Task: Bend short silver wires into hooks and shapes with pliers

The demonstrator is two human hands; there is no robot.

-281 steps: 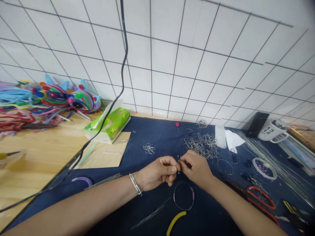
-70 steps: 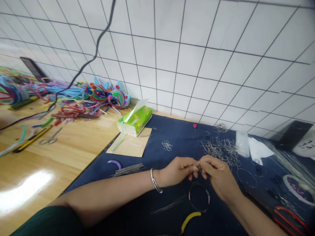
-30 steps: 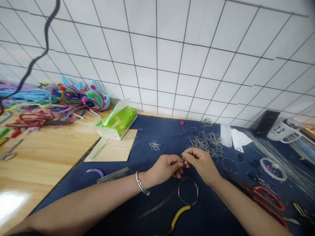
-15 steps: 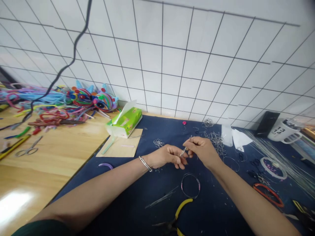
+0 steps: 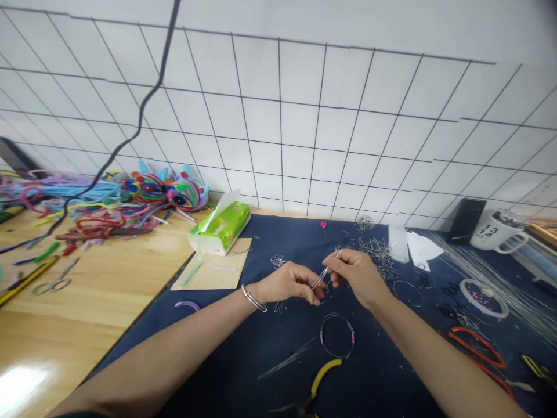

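Both hands meet over the dark blue cloth [image 5: 243,360]. My left hand [image 5: 287,283], a silver bangle on its wrist, pinches the lower end of a thin silver wire piece [image 5: 322,274]. My right hand [image 5: 354,274] pinches the upper end of the same wire. The wire runs slanted between the two sets of fingertips. A heap of small wire hooks [image 5: 378,251] lies just behind my right hand. A wire ring [image 5: 337,335] with pink wrapping lies on the cloth below the hands.
Yellow-handled pliers [image 5: 319,377] lie near the front edge. Red-handled scissors [image 5: 476,345], long straight wires [image 5: 500,278], a mug [image 5: 496,230] and a phone [image 5: 466,219] sit at right. A green tissue pack [image 5: 221,227], scissors [image 5: 54,281] and colourful pipe cleaners [image 5: 87,200] are at left.
My hands have drawn apart a little, and the wire piece now shows stretched between them. The view has shifted slightly, and the hands stay over the same spot on the cloth.
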